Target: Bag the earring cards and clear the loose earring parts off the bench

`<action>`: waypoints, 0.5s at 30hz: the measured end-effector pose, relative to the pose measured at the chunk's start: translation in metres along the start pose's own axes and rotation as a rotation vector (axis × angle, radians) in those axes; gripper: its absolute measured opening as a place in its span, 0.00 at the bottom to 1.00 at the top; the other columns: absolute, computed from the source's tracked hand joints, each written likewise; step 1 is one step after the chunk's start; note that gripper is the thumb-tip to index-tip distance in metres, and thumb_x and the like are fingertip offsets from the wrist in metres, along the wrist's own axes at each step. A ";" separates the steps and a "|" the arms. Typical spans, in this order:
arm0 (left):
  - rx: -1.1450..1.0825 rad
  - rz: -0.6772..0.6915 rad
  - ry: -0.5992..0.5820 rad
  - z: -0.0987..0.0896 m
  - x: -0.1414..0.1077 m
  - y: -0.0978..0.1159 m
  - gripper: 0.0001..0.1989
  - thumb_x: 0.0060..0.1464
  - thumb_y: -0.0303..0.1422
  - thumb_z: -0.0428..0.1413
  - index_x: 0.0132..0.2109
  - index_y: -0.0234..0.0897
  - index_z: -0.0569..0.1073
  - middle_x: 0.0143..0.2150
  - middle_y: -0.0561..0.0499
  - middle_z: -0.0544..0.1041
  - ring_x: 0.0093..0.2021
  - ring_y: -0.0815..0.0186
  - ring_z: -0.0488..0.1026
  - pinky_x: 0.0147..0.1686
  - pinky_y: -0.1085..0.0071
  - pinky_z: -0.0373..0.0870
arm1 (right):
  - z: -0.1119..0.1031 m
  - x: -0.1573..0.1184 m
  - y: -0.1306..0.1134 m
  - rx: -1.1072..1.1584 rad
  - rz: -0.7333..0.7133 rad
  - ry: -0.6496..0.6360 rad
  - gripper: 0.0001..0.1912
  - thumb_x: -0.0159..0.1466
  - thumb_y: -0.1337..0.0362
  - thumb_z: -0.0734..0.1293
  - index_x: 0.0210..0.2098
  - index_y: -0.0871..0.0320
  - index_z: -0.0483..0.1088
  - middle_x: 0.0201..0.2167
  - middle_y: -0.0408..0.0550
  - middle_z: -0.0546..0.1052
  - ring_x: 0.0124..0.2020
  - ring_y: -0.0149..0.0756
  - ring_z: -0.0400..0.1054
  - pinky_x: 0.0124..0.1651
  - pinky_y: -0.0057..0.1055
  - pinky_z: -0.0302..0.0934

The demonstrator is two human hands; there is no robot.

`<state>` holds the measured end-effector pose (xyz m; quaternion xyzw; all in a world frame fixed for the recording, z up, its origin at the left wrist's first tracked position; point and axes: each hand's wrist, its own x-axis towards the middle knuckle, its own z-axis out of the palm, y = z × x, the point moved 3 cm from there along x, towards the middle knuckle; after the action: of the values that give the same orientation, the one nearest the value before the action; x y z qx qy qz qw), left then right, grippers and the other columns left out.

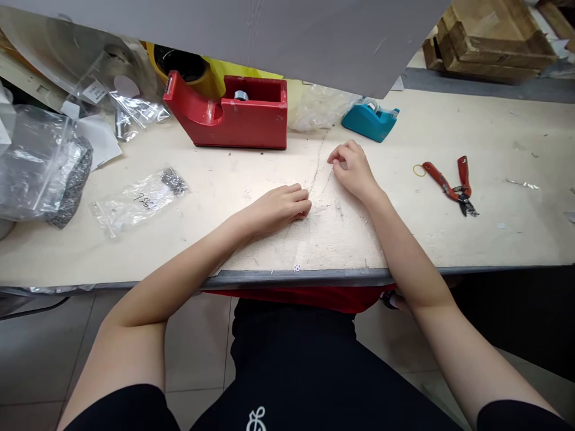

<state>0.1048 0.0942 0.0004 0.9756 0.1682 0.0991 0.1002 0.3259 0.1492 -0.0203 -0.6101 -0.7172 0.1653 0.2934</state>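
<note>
My left hand (pixel 284 208) rests low over the tabletop, its fingers curled in and the tips pressed together. Whatever they may hold is hidden. Farther back and to the right, my right hand (pixel 353 169) has thumb and forefinger closed in a pinch, on something too fine to make out. A thin dark strand (pixel 318 161) lies on the table between the hands, running from near the left fingertips towards the back. A second faint line shows below the right fingertips. Small scraps (pixel 321 207) are scattered just right of my left hand.
Behind my hands stand a red tape dispenser (pixel 254 123) and a smaller teal one (pixel 371 121). Red-handled pliers (pixel 459 188) lie at right beside a yellow rubber band (pixel 419 170). A marked plastic bag (pixel 139 200) of small dark pieces lies left. Cardboard boxes (pixel 494 42) sit back right.
</note>
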 end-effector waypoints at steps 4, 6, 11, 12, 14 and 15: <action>0.089 -0.008 -0.026 0.002 0.003 0.005 0.11 0.67 0.23 0.47 0.40 0.32 0.73 0.41 0.42 0.77 0.42 0.58 0.68 0.41 0.64 0.63 | -0.001 0.001 -0.001 -0.015 -0.009 -0.002 0.11 0.61 0.77 0.59 0.33 0.55 0.66 0.41 0.51 0.67 0.48 0.46 0.64 0.60 0.50 0.60; 0.108 -0.026 -0.018 0.004 0.004 0.008 0.11 0.65 0.20 0.46 0.40 0.31 0.73 0.42 0.41 0.76 0.43 0.57 0.68 0.42 0.63 0.63 | -0.002 0.000 -0.002 -0.025 -0.016 0.000 0.11 0.60 0.77 0.59 0.33 0.55 0.67 0.41 0.52 0.68 0.48 0.46 0.64 0.60 0.49 0.60; 0.062 -0.059 0.025 0.008 0.005 0.011 0.11 0.63 0.18 0.46 0.40 0.32 0.71 0.41 0.41 0.76 0.45 0.57 0.69 0.43 0.64 0.63 | 0.000 0.000 0.000 -0.066 -0.023 0.007 0.09 0.65 0.75 0.62 0.34 0.57 0.70 0.42 0.52 0.72 0.48 0.43 0.67 0.61 0.48 0.62; 0.037 -0.066 0.036 0.007 0.004 0.009 0.11 0.62 0.18 0.47 0.39 0.33 0.70 0.40 0.42 0.75 0.43 0.57 0.69 0.43 0.64 0.64 | 0.001 0.000 0.001 -0.077 -0.021 0.005 0.06 0.67 0.72 0.63 0.36 0.57 0.72 0.44 0.51 0.73 0.49 0.41 0.68 0.60 0.47 0.64; -0.021 -0.100 0.071 0.002 0.001 0.001 0.10 0.61 0.17 0.47 0.37 0.35 0.68 0.37 0.44 0.74 0.39 0.60 0.68 0.40 0.66 0.64 | 0.002 0.001 0.004 -0.097 -0.015 -0.002 0.06 0.71 0.62 0.66 0.43 0.59 0.73 0.48 0.51 0.75 0.50 0.39 0.70 0.58 0.45 0.67; -0.050 -0.130 0.098 -0.002 -0.001 -0.005 0.10 0.61 0.17 0.47 0.37 0.35 0.67 0.36 0.46 0.73 0.38 0.61 0.67 0.39 0.67 0.65 | 0.003 0.002 0.006 -0.105 -0.014 -0.006 0.11 0.71 0.58 0.66 0.47 0.59 0.73 0.51 0.51 0.75 0.51 0.38 0.71 0.57 0.44 0.69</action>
<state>0.1020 0.0983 0.0009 0.9538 0.2335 0.1442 0.1226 0.3284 0.1528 -0.0258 -0.6193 -0.7298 0.1272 0.2602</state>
